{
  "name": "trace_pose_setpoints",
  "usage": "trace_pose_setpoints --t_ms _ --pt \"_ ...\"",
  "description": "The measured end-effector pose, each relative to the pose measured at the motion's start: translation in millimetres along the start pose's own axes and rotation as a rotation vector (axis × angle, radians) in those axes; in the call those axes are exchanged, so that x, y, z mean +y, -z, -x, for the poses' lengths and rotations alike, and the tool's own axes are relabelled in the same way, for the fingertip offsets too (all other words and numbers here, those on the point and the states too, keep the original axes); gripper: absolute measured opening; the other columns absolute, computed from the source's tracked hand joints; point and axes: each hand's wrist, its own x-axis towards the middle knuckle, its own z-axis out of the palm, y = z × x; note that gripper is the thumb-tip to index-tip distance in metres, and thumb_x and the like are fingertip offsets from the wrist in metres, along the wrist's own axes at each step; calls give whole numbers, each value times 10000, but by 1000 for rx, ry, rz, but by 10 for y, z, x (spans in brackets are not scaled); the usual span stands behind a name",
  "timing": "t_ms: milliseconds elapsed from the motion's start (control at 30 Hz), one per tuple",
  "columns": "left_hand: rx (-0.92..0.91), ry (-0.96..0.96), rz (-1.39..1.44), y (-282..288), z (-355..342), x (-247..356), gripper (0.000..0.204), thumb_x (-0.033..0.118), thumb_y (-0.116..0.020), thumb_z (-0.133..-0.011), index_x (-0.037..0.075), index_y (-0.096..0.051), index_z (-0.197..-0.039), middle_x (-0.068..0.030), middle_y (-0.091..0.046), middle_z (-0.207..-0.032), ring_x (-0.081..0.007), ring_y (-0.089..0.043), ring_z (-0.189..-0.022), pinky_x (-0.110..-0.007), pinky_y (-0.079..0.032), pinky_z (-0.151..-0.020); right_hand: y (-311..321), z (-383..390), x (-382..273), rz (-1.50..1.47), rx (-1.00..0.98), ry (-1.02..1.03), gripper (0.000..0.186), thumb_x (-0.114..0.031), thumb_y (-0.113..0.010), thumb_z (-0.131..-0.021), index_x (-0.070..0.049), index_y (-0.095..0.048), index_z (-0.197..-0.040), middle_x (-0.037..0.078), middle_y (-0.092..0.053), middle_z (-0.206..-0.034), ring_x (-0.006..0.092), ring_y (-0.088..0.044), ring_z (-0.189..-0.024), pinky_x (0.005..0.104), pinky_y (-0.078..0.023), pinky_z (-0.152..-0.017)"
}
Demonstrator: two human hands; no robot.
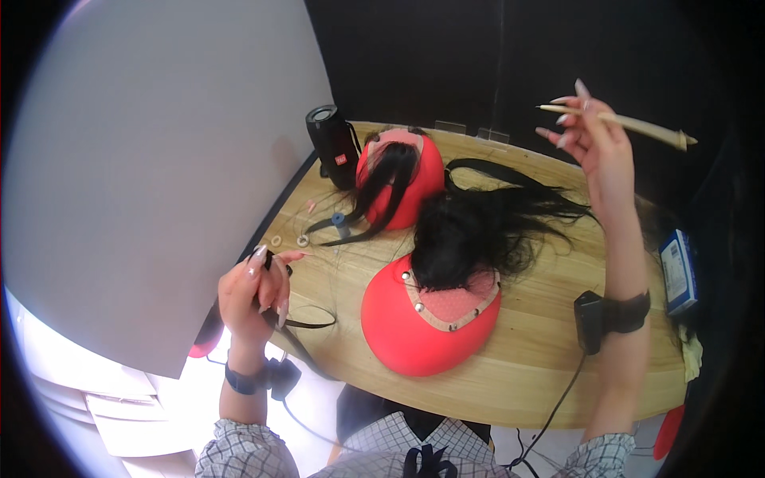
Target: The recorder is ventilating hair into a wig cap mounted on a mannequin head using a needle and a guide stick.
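My left hand (253,293) is closed in a pinch at the table's left edge, with a lock of black hair (320,325) hanging and curling from it. High at the right, my right hand (594,139) grips a slim wooden-handled ventilating needle (649,130), its thin tip pointing left. Between the hands stands a red head form (422,350) with pink mesh (458,307) pinned on it along a beige band. Loose black hair (454,239) covers the mesh's far part. Neither hand touches the form.
Behind it is a second red head form (422,183) with mesh and black hair. A black cylindrical speaker (333,147) stands at the back left, near a blue thread spool (340,225) and small rings (303,240). A blue-white box (677,271) lies right. Cables run from both wrist bands.
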Motion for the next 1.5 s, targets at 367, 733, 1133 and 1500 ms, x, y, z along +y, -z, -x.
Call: trace_pose_setpoints --t_ms 367,733,1133,1500 --pt "-161 83 48 -264 74 -148 422 125 -338 -960 70 -400 -546 -23 -409 -493 -132 -470 -459 -461 -451 -911 -767 1235 363 638 -685 309 362 -124 -740 -708 -71 -684 -1062 150 -599 -1231 323 -495 -1233 504 -257 -1093" --pt "-182 113 78 -354 84 -197 395 129 -338 -918 85 -387 -528 -38 -409 -473 -145 -439 -426 -464 -461 -865 -783 1035 331 649 -521 489 78 -58 -711 -714 -77 -706 -789 66 -698 -911 250 -608 -1004 456 -409 -969" --pt "-257 121 81 -383 32 -167 402 130 -352 -916 79 -389 -519 -38 -410 -463 -150 -453 -434 -497 -408 -986 -888 855 -164 81 -408 -198 174 -151 -503 -965 1 -510 -880 138 -650 -784 145 -597 -590 244 -506 -583" --pt "-777 345 260 -849 -491 -244 271 169 -520 -954 -18 -645 -803 16 -476 -593 -56 -485 -565 -204 -403 -582 -595 469 -159 -133 -190 88 233 -235 -446 -992 -34 -510 -894 89 -585 -744 206 -636 -716 349 -535 -691"
